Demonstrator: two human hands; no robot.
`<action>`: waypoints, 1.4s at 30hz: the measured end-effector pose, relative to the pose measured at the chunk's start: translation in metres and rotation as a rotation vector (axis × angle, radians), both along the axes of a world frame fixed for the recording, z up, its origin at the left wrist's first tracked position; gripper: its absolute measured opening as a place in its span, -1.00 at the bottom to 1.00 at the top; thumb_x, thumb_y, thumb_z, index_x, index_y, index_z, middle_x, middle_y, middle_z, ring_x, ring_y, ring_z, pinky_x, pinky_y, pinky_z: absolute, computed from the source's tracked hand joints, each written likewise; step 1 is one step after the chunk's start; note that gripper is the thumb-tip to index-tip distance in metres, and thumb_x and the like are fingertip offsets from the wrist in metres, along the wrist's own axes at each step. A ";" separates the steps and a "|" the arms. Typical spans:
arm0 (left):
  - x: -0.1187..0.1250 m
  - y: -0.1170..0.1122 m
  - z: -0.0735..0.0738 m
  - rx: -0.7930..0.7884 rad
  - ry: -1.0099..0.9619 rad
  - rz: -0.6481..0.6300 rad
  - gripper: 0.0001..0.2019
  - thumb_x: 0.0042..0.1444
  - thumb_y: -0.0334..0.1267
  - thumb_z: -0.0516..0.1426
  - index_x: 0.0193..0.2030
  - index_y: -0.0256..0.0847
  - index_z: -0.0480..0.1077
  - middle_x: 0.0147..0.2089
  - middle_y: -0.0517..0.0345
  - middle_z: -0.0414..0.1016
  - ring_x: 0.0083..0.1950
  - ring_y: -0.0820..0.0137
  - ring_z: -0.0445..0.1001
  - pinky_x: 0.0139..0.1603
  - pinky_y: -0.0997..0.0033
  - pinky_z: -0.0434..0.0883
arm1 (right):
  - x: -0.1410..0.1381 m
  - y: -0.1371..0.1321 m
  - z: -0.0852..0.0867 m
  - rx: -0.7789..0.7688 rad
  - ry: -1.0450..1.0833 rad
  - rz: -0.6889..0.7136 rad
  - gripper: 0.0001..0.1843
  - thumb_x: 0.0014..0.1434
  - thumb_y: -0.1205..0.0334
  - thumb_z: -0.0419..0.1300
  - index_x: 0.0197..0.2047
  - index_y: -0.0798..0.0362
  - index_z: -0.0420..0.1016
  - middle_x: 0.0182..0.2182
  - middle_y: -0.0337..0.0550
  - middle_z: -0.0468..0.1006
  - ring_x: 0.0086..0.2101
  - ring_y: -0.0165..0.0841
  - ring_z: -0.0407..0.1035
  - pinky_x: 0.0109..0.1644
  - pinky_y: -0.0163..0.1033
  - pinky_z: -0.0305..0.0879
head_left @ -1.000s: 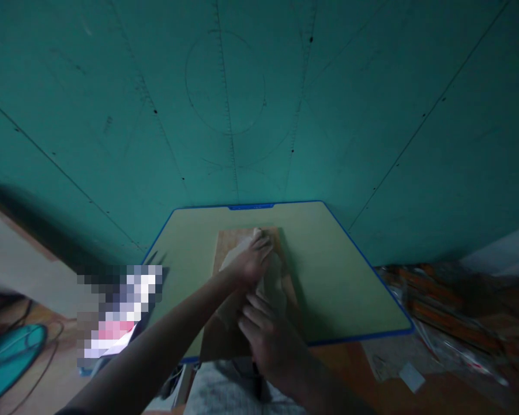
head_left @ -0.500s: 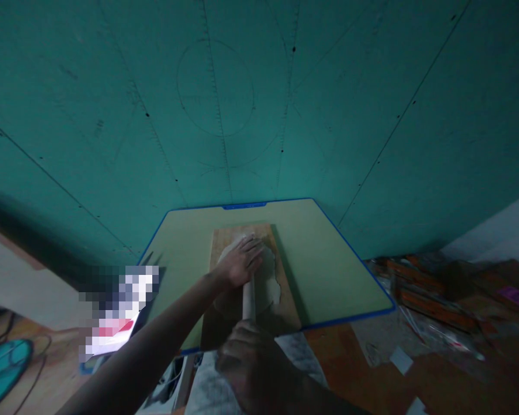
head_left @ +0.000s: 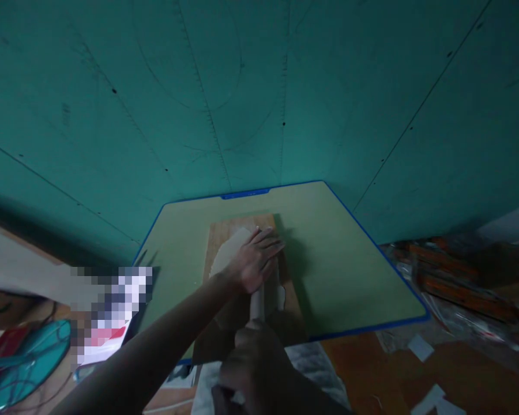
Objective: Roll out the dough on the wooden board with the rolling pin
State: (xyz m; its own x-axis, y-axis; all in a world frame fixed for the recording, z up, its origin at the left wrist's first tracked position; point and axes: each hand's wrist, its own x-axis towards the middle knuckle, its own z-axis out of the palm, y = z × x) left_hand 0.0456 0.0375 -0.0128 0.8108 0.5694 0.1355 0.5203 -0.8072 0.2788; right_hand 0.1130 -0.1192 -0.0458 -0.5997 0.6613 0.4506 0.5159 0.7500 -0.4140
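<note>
A wooden board [head_left: 220, 229] lies on a green mat with a blue rim [head_left: 354, 271]. A pale flattened sheet of dough [head_left: 227, 253] rests on the board. A wooden rolling pin [head_left: 256, 304] lies across the dough, running toward me. My left hand [head_left: 255, 260] lies flat with fingers stretched over the pin's far end. My right hand [head_left: 259, 360] is closed around the pin's near end at the board's front edge, dark and partly out of frame.
A teal wall with drawn lines and arcs [head_left: 259, 104] rises behind the mat. Papers and orange packets [head_left: 450, 271] clutter the floor at right. A teal fan guard [head_left: 21, 369] lies at lower left beside a blurred-out patch [head_left: 110, 314].
My right hand drew back toward me, uncovering the rolling pin's shaft. My left hand stayed on the pin's far end over the dough. The camera tilted slightly.
</note>
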 end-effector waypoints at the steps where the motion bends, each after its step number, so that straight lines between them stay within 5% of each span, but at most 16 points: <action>1: 0.004 -0.001 0.002 -0.008 0.003 0.008 -0.54 0.30 -0.28 -0.09 0.30 -0.20 0.29 0.31 0.05 0.34 0.46 0.16 0.02 0.46 -0.11 -0.05 | 0.002 -0.002 -0.005 0.017 0.031 0.012 -0.68 0.09 0.14 0.22 -0.64 0.01 0.33 -0.71 -0.33 0.40 -0.56 -0.41 0.18 -0.34 -0.18 0.09; 9: 0.053 -0.009 0.001 0.010 0.000 0.082 -0.59 0.33 -0.26 -0.08 0.24 -0.22 0.34 0.23 0.01 0.44 0.39 0.17 0.18 0.42 -0.04 0.04 | 0.020 -0.027 -0.041 0.094 0.288 -0.114 -0.55 0.16 0.12 0.14 -0.69 0.02 0.14 -0.76 -0.39 0.18 -0.60 -0.46 0.04 -0.32 -0.21 0.10; 15: 0.074 -0.012 -0.004 0.076 0.011 0.087 -0.64 0.26 -0.33 0.00 0.13 -0.25 0.44 0.10 -0.04 0.54 0.26 0.11 0.36 0.33 -0.05 0.19 | 0.045 -0.025 -0.009 -0.025 0.225 -0.222 -0.77 0.09 0.22 0.09 -0.59 0.00 0.27 -0.61 -0.26 0.36 -0.47 -0.41 0.29 -0.34 -0.27 0.18; 18: 0.067 -0.010 -0.008 0.097 0.011 0.111 -0.65 0.23 -0.38 0.02 0.10 -0.25 0.46 0.08 -0.05 0.55 0.25 0.15 0.38 0.36 -0.04 0.16 | 0.037 -0.002 0.008 0.030 0.079 -0.053 -0.85 -0.01 0.21 0.13 -0.58 0.01 0.33 -0.65 -0.30 0.38 -0.58 -0.43 0.25 -0.39 -0.26 0.19; 22: 0.046 -0.009 -0.012 0.111 0.006 0.124 -0.66 0.20 -0.39 0.03 0.06 -0.19 0.49 0.07 0.02 0.56 0.27 0.17 0.36 0.40 -0.06 0.10 | 0.016 0.018 0.017 0.069 -0.126 -0.037 -0.76 0.00 0.08 0.16 -0.58 0.02 0.39 -0.69 -0.27 0.44 -0.67 -0.41 0.25 -0.55 -0.26 0.10; 32: -0.023 -0.028 -0.007 0.022 -0.062 0.002 -0.53 0.23 -0.36 -0.06 0.26 -0.27 0.32 0.34 -0.09 0.28 0.45 0.13 0.03 0.43 -0.11 0.05 | -0.020 0.001 0.024 -0.053 -0.193 0.040 -0.74 0.12 0.00 0.14 -0.42 -0.03 0.53 -0.59 -0.31 0.57 -0.63 -0.41 0.34 -0.56 -0.29 0.03; 36: -0.020 -0.027 -0.010 -0.030 -0.079 -0.015 -0.50 0.26 -0.30 -0.09 0.32 -0.26 0.25 0.36 -0.08 0.24 0.47 0.13 -0.02 0.44 -0.16 -0.03 | -0.020 0.000 0.022 -0.101 -0.174 0.034 -0.75 0.12 0.01 0.17 -0.44 -0.01 0.50 -0.55 -0.33 0.57 -0.58 -0.43 0.36 -0.56 -0.26 -0.04; 42: 0.008 -0.031 -0.007 -0.092 -0.080 -0.017 -0.49 0.34 -0.23 -0.16 0.39 -0.24 0.13 0.43 0.03 0.14 0.51 0.20 -0.15 0.48 -0.09 -0.14 | -0.010 -0.010 0.001 0.031 -0.018 0.001 -0.78 0.05 0.06 0.19 -0.50 0.01 0.44 -0.58 -0.29 0.51 -0.52 -0.40 0.29 -0.37 -0.19 0.08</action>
State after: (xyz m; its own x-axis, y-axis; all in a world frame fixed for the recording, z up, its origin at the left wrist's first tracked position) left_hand 0.0535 0.0070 -0.0200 0.8091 0.5689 0.1474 0.4802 -0.7846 0.3922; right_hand 0.1030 -0.1296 -0.0445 -0.6089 0.6463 0.4600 0.5221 0.7631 -0.3810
